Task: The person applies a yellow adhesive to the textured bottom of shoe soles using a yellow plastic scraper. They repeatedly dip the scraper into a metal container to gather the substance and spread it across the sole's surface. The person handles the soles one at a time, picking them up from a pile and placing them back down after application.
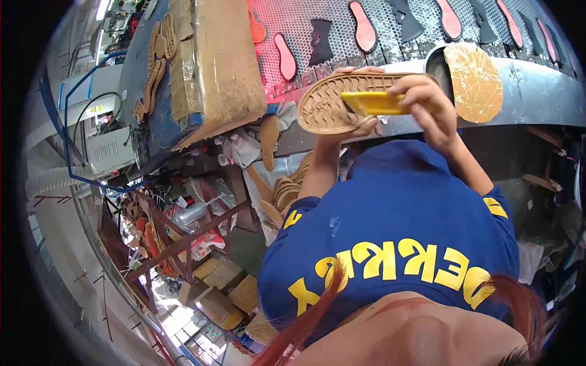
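My left hand [365, 126] holds a tan rubber shoe sole [332, 102] from behind, tread side facing me, fingers curled over its top edge. My right hand [429, 105] grips a flat yellow tool [373, 102] and presses it against the sole's tread near the middle. Both hands are raised in front of my blue shirt with yellow lettering [397, 232], just below the edge of a workbench.
A mesh belt [342, 30] carries red and black sole-shaped pieces. A cardboard box [213, 61] lies to the left, and a tan oval insole [473, 80] to the right. Stacked tan soles [284, 190] sit below; cartons [226, 287] and a metal rack [183, 238] stand on the floor.
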The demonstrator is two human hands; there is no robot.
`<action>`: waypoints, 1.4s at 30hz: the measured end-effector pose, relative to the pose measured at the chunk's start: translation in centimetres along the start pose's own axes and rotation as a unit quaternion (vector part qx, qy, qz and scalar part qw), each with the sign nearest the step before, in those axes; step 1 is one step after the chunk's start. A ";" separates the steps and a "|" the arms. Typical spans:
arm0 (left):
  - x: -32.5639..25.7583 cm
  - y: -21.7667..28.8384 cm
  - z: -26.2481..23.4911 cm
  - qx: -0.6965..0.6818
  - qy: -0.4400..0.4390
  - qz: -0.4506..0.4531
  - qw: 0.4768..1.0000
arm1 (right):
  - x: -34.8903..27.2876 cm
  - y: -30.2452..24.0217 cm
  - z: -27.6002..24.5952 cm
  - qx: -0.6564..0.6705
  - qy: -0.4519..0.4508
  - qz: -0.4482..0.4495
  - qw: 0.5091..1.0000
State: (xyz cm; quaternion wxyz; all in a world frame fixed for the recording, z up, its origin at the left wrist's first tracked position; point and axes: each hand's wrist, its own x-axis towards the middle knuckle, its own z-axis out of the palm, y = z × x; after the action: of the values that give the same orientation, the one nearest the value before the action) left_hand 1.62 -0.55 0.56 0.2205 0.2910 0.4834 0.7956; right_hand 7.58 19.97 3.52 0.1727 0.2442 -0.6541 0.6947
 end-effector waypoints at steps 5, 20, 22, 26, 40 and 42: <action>0.1 -1.9 -3.8 -0.077 0.157 -0.012 0.985 | -0.1 3.3 -0.4 0.390 0.282 0.125 0.868; 1.9 1.9 -2.7 -0.299 0.073 -0.114 0.944 | 4.8 6.8 3.6 -0.130 0.116 0.006 0.985; 1.5 1.7 -3.5 -0.347 0.113 -0.091 0.927 | 2.6 5.3 5.7 -0.111 0.061 -0.036 0.991; 0.0 1.1 -4.0 -0.367 0.074 -0.076 0.924 | 3.9 5.5 5.0 -0.133 0.032 -0.053 0.989; 0.2 -0.4 -5.6 -0.431 0.026 -0.059 0.900 | 5.5 6.7 4.7 -0.230 0.020 -0.088 0.969; 0.7 0.5 -4.8 -0.264 0.222 -0.102 0.933 | 3.3 3.2 7.0 -0.180 -0.058 -0.069 0.980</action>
State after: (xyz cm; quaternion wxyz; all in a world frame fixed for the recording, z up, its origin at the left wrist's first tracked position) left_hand -2.15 -3.43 -0.52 0.2565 -0.0132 0.3196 0.9121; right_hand 3.84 12.52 2.89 0.2231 0.2933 -0.7590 0.5368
